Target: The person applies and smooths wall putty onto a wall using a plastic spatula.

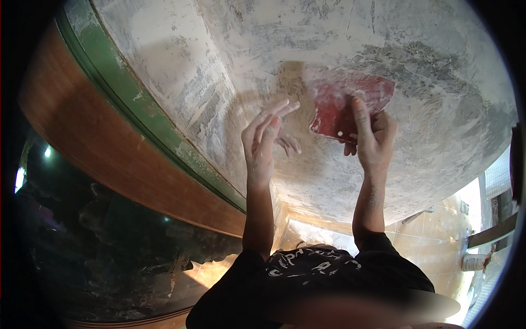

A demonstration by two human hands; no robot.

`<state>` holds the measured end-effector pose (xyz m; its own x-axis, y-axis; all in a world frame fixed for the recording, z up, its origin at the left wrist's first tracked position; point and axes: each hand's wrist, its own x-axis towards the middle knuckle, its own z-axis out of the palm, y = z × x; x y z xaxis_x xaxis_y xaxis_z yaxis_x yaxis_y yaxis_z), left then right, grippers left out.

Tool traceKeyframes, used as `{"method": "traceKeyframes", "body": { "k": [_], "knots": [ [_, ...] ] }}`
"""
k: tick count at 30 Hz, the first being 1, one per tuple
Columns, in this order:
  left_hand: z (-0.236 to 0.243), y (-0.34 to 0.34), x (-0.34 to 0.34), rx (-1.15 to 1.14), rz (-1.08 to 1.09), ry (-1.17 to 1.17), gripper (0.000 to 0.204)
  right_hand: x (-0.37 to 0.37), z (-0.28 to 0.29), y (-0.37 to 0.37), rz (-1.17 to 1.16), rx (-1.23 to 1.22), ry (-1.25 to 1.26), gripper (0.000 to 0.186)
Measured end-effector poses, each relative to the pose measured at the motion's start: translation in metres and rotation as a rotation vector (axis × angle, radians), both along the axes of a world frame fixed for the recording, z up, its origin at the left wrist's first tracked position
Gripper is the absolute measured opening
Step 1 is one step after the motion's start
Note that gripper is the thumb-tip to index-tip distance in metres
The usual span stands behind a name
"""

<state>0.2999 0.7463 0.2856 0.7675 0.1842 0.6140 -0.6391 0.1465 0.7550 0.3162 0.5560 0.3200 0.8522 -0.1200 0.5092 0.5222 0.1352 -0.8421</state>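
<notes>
A flat red putty spreader (pixel 350 104), smeared with white and with a small hole by its lower edge, is in my right hand (pixel 375 134). My right thumb presses on its near face while the fingers curl behind it. The spreader's upper edge is at the patchy grey-white plastered wall (pixel 438 115); whether it touches cannot be made out. To its left, my left hand (pixel 266 137) is raised before the wall corner, fingers apart and dusted white, holding nothing.
Along the left runs a green trim (pixel 137 104) beside a brown wooden frame (pixel 109 134), with a dark glossy panel (pixel 120 241) below. Tan floor tiles (pixel 433 236) show at the lower right, near a white bucket-like container (pixel 472 262) and a wooden beam (pixel 493 231).
</notes>
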Motion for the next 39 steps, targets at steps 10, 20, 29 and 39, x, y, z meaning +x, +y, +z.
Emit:
{"method": "traceKeyframes", "body": {
  "k": [10,20,29,39],
  "knots": [
    [-0.015,-0.013,-0.039,0.26,-0.021,0.086,0.061,0.015,-0.028,0.009,-0.209,-0.362,-0.393,0.013],
    [-0.019,-0.006,-0.047,0.414,0.159,0.036,0.065,0.02,-0.03,0.017,-0.178,-0.288,-0.34,0.013],
    [-0.014,0.001,-0.058,0.216,0.156,0.067,0.051,0.014,-0.019,0.022,0.075,-0.082,-0.158,0.02],
    [0.026,-0.002,0.005,0.054,0.008,0.143,0.035,0.016,0.015,0.041,0.268,0.036,0.046,0.042]
  ]
}}
